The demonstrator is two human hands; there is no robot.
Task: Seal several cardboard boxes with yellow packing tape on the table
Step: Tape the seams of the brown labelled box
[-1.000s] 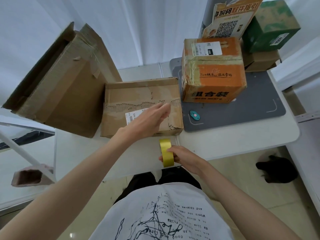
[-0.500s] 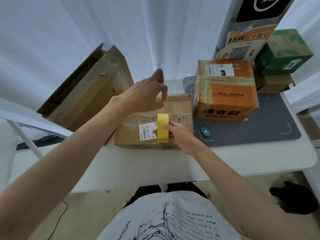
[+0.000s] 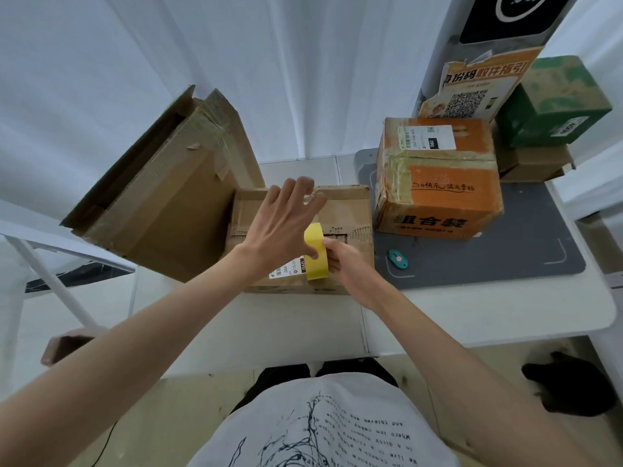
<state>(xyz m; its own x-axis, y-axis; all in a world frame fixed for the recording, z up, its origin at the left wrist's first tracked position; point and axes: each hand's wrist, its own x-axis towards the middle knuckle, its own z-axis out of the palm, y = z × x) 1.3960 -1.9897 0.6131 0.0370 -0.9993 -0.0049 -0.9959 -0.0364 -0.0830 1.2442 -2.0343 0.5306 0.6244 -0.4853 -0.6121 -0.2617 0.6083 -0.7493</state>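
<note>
narrow yellow packing tape roll (image 3: 316, 251), light and stiff, held on edge over the flat brown cardboard box (image 3: 347, 210) on the white bench (image 3: 472, 315): right hand (image 3: 347, 264) clamped on its rim, left hand (image 3: 286, 219) spread, thumb touching the tape face; best gripped through the core, free end sticky.

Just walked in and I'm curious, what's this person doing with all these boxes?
A person is getting ready to tape a flat brown cardboard box on the white table. The right hand holds a roll of yellow tape over the box's top, while the left hand, fingers spread, reaches over it with its thumb on the roll. No yellow strip is visible on the box.
</note>
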